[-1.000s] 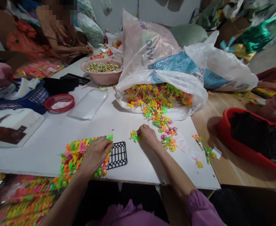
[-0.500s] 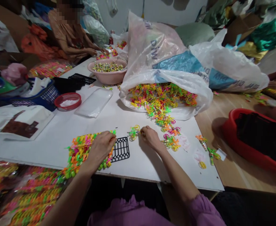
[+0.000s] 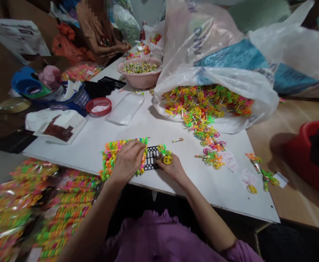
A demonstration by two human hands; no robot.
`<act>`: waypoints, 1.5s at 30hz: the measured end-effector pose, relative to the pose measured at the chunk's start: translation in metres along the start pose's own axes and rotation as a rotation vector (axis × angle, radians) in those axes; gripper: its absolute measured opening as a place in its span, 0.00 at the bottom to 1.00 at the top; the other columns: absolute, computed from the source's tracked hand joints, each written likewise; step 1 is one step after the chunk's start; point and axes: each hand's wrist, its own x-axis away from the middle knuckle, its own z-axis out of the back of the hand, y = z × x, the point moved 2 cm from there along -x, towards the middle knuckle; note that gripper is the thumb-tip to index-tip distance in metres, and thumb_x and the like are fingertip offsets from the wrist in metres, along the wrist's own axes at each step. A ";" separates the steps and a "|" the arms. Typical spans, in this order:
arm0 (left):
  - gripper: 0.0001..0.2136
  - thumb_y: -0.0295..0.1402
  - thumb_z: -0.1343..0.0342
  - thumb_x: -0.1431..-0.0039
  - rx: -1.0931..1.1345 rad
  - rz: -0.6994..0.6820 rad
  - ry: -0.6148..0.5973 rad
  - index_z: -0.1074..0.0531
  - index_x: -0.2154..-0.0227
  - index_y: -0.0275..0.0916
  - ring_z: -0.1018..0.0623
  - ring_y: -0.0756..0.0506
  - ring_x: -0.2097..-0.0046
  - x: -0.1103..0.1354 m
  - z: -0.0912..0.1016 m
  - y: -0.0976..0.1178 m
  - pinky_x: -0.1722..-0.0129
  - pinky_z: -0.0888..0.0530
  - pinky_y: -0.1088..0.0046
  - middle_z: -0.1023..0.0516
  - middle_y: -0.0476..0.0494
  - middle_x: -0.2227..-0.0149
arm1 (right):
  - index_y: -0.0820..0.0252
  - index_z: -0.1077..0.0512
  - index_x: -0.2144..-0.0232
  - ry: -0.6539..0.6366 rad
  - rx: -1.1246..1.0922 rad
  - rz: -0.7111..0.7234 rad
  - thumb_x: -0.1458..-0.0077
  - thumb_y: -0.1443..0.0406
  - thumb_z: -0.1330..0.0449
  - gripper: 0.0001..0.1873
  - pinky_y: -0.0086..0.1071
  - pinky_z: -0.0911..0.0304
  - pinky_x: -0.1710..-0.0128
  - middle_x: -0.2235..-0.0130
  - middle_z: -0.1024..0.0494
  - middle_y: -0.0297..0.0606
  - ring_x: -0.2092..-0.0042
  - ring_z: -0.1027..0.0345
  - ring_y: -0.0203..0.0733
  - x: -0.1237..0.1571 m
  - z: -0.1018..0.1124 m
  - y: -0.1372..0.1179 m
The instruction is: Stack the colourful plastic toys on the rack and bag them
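A black plastic grid (image 3: 151, 162) lies on the white board, mostly covered with bright neon plastic pieces (image 3: 110, 157). My left hand (image 3: 128, 160) rests palm down on those filled rows, fingers curled over their right edge. My right hand (image 3: 172, 167) pinches a small yellow-green toy piece (image 3: 165, 155) right at the grid's bare black end. A big clear plastic bag (image 3: 216, 65) behind spills a heap of the same neon pieces (image 3: 203, 109) onto the board.
A pink basin (image 3: 140, 78) of small items, a red bowl (image 3: 99, 106), black trays (image 3: 112, 83) and a clear pouch (image 3: 125, 108) sit at the back left, near a seated person (image 3: 102, 32). A red tub (image 3: 312, 153) stands right. Packed neon sheets (image 3: 25, 211) lie lower left.
My right hand has come left and nearer with a picked-up piece, reaching the grid's bare end. My left hand stayed on the filled rows. The camera view has tipped closer and leftward.
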 end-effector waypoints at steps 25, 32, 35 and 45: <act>0.08 0.28 0.50 0.40 -0.005 -0.059 -0.036 0.29 0.60 0.39 0.26 0.46 0.59 0.056 -0.018 0.018 0.56 0.31 0.68 0.24 0.45 0.63 | 0.59 0.38 0.66 -0.147 0.681 0.361 0.48 0.68 0.50 0.06 0.29 0.44 0.71 0.65 0.34 0.38 0.68 0.40 0.39 0.021 -0.046 0.004; 0.08 0.28 0.53 0.39 -0.016 -0.046 0.036 0.28 0.63 0.38 0.27 0.46 0.61 0.056 -0.024 0.017 0.57 0.30 0.66 0.25 0.45 0.67 | 0.60 0.37 0.64 -0.189 0.746 0.336 0.47 0.68 0.51 0.06 0.28 0.44 0.69 0.64 0.33 0.38 0.67 0.39 0.38 0.012 -0.045 0.000; 0.08 0.28 0.53 0.39 -0.037 -0.030 0.013 0.28 0.64 0.38 0.26 0.46 0.61 0.056 -0.021 0.022 0.57 0.30 0.66 0.25 0.44 0.68 | 0.60 0.37 0.64 -0.201 0.710 0.351 0.46 0.68 0.51 0.06 0.28 0.44 0.69 0.65 0.33 0.38 0.67 0.38 0.38 0.013 -0.044 -0.001; 0.12 0.40 0.48 0.43 -0.202 0.097 -0.106 0.28 0.62 0.39 0.29 0.41 0.57 0.018 0.008 -0.012 0.56 0.34 0.60 0.27 0.41 0.63 | 0.60 0.33 0.67 -0.123 0.461 0.268 0.48 0.69 0.46 0.05 0.28 0.43 0.68 0.69 0.30 0.34 0.68 0.37 0.36 0.039 -0.019 -0.001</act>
